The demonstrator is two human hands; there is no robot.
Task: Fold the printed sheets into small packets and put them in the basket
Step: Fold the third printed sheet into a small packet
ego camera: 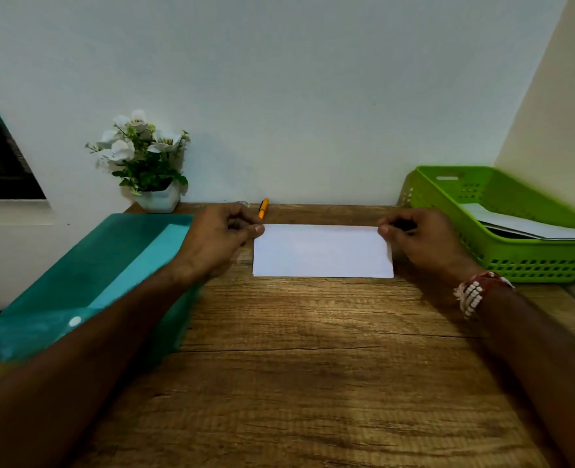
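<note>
1. Sheet (322, 250): one white sheet lies flat on the wooden table (313, 366), towards its far edge, between the two hands. Its long sides run left to right. A second layer shows at its right edge, so it looks folded over. No print can be made out on the upper face.
2. One teal plastic folder (86, 282) lies at the left edge of the table, partly under the left forearm.
3. One small white pot of white flowers (146, 163) stands at the far left corner, against the wall.
4. Left hand (217, 236): its fingers are curled, and thumb and forefinger pinch the sheet's far left corner.
5. One orange pen (263, 208) lies by the wall, just beyond that corner.
6. Right hand (421, 239): curled likewise, it pinches the sheet's far right corner. One beaded bracelet (475, 292) circles the wrist.
7. One green slotted basket (532, 265) sits at the right, near the right hand. It holds white folded papers (529, 226); at least two layers show, but the exact count cannot be told.
</note>
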